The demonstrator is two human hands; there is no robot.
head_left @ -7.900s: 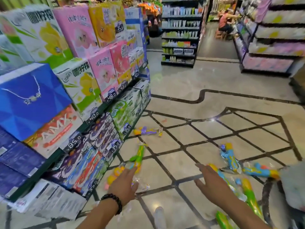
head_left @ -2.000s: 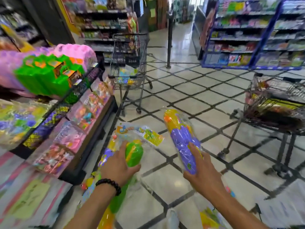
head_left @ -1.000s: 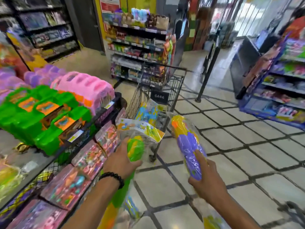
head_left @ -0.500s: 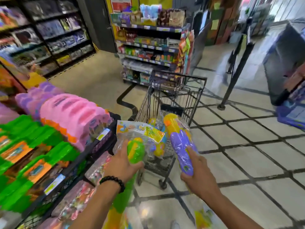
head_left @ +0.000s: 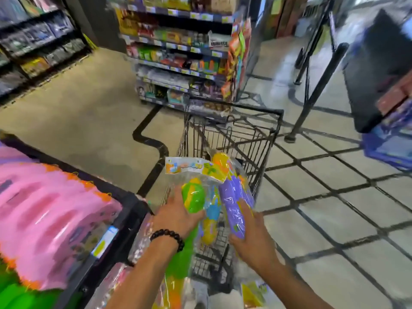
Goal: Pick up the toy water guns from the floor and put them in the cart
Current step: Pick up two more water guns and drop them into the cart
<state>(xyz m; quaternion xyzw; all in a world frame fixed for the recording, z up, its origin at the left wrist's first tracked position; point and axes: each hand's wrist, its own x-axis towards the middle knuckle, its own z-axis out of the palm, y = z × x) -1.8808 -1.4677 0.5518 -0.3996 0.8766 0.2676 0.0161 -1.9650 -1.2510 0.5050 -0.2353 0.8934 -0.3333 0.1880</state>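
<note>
Both hands gripping bagged water guns over the cart (head_left: 234,139).
Left hand (head_left: 176,217) wraps green gun (head_left: 193,198), right hand (head_left: 254,237) purple gun (head_left: 235,201); likely light, slippery film, so grip the barrel.

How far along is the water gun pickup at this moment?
Done: a blue and yellow water gun appears to lie in the cart already. In hand: the left hand grips a bagged green and yellow water gun, the right hand a bagged purple water gun, both over the cart's basket. Left: letting both go. Whether more remain on the floor cannot be told from here.
</note>
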